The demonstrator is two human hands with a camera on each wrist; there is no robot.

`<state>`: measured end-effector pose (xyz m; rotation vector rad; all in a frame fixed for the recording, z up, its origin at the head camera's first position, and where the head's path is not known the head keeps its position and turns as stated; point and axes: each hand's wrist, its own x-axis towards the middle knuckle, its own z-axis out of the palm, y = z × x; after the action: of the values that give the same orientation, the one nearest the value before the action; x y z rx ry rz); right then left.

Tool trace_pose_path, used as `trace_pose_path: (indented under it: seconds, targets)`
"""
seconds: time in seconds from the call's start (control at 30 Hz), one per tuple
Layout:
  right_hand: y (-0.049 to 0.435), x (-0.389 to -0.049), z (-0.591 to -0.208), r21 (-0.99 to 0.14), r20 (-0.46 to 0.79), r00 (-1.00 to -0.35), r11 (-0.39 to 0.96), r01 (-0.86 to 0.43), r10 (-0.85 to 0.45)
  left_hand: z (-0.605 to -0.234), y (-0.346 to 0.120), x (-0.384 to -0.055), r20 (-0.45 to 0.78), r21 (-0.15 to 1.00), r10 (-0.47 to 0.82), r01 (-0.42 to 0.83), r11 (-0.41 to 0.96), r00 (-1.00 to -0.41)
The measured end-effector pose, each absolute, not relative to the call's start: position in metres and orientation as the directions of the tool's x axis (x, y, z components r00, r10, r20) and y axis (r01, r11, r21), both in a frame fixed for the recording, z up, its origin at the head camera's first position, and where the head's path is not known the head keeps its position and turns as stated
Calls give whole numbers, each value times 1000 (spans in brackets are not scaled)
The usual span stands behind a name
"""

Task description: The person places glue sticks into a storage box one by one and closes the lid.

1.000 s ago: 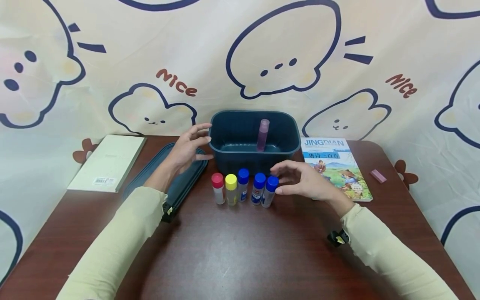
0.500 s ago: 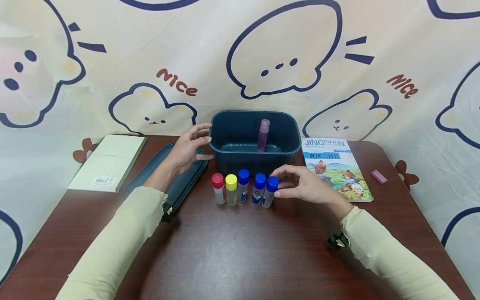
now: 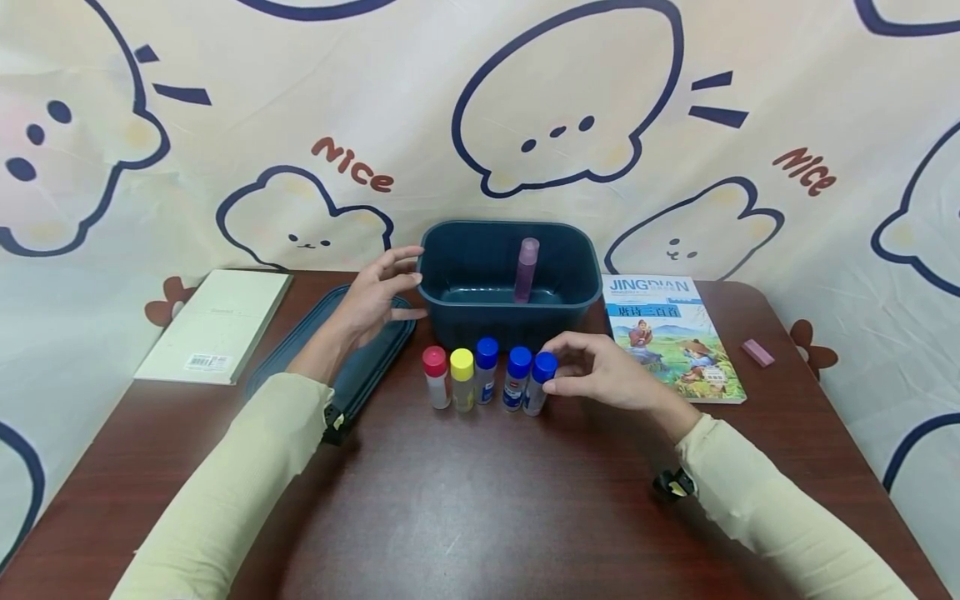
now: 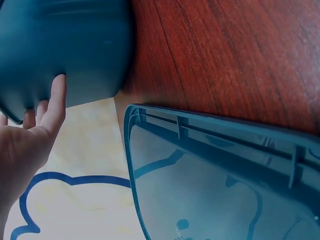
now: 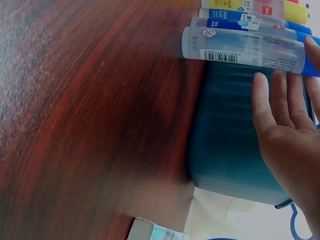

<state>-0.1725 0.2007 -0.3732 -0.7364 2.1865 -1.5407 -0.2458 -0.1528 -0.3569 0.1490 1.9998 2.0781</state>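
A dark teal plastic bin (image 3: pixel 480 322) stands at the back of the table with one purple, translucent glue tube (image 3: pixel 526 271) upright inside. My left hand (image 3: pixel 369 298) touches the bin's left side, fingers extended against its wall (image 4: pixel 75 45). Several liquid glue bottles stand before the bin: a red-capped one (image 3: pixel 437 385), a yellow-capped one (image 3: pixel 462 383) and blue-capped ones. At the row's right end, my right hand (image 3: pixel 611 371) pinches the cap of a blue-capped glue bottle (image 3: pixel 537 390) between thumb and fingers. Its barcode label (image 5: pixel 222 55) shows in the right wrist view.
Left of the bin lies its teal lid (image 3: pixel 375 354), partly under the left forearm. A pale notebook (image 3: pixel 217 325) lies farther left. On the right are a colourful picture-covered book (image 3: pixel 667 321) and a small pink eraser (image 3: pixel 757 352). A patterned cloth (image 3: pixel 570 92) hangs behind the table.
My right hand has moved slightly left, its thumb now overlapping the cap of the rightmost blue-capped glue bottle. The left hand, bin and other bottles have stayed in place.
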Motion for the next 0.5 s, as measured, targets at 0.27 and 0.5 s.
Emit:
trace_pose_path:
  seconds: [0.27,0.5]
  targets:
    - [205,-170,-372,-930,33,-821,283,-234,-570,-356,-151,-245,-103,993,252,-114,-28,-962]
    - [211,-171,-360,-905,43,-838,334,-263,-543,-358,-152,-246,-97,994,248,-108,-29,-964]
